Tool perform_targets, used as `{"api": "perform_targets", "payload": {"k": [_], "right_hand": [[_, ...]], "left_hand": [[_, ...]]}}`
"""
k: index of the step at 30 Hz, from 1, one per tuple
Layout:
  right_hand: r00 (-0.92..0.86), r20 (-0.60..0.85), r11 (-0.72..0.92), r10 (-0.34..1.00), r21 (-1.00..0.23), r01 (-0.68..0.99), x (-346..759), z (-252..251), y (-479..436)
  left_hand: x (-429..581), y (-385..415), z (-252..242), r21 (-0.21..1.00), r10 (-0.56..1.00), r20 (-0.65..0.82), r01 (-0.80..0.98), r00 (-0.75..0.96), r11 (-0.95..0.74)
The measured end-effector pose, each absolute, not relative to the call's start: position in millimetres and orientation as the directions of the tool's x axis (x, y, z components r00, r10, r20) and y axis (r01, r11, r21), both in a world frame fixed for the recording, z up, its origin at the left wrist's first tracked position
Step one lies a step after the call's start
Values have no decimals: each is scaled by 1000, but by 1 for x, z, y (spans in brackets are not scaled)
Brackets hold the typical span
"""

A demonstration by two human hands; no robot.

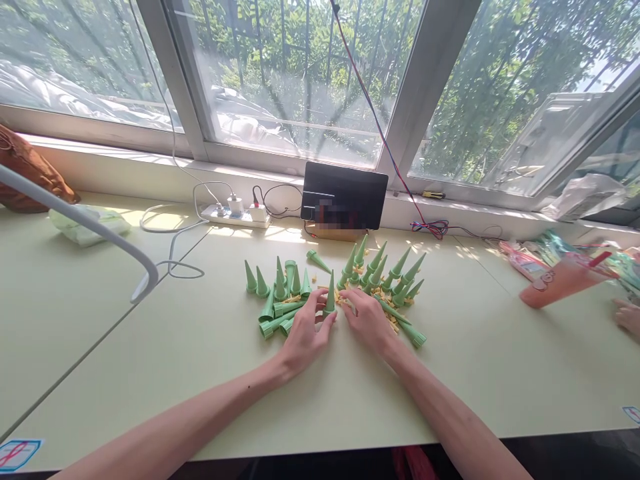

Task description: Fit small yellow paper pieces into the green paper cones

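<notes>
On the table, we see a screen behind and a cup off right. Left hand: grip holding a green cone upright, other cones crowding both sides. Right hand: grip near yellow pieces, contents we cannot tell.

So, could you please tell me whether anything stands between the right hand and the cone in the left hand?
Nothing visible blocks the right hand from the held cone; small yellow pieces lie near that hand's fingers.
</notes>
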State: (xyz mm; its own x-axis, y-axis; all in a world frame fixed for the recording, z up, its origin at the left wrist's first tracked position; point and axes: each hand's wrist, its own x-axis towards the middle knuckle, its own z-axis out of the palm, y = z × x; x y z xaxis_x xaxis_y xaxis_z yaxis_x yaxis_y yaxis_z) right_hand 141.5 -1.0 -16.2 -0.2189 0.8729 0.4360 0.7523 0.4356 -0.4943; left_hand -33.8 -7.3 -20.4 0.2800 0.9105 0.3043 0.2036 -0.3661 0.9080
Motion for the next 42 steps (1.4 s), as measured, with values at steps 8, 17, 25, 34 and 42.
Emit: {"api": "perform_targets", "payload": {"k": [8, 17, 25, 34, 42], "right_hand": [[-234, 355, 402, 905, -535, 743, 141, -14, 0], [-280, 359, 441, 890, -531, 723, 143, -16, 1], [-278, 437, 500, 856, -556, 664, 139, -20, -1], [-230, 560, 570, 796, -565, 596, 135, -16, -7], [-171, 609, 582, 775, -581, 569, 135, -10, -5]], "left_hand": [[-33, -8, -20, 895, 911, 314, 238, 267, -378], [-31, -10, -17, 874, 905, 348, 266, 243, -407], [-29, -9, -17, 879, 901, 366, 232, 234, -417], [-22, -1, -12, 866, 899, 422, 242, 121, -439], [-27, 1, -8, 860, 899, 405, 264, 165, -436]]}}
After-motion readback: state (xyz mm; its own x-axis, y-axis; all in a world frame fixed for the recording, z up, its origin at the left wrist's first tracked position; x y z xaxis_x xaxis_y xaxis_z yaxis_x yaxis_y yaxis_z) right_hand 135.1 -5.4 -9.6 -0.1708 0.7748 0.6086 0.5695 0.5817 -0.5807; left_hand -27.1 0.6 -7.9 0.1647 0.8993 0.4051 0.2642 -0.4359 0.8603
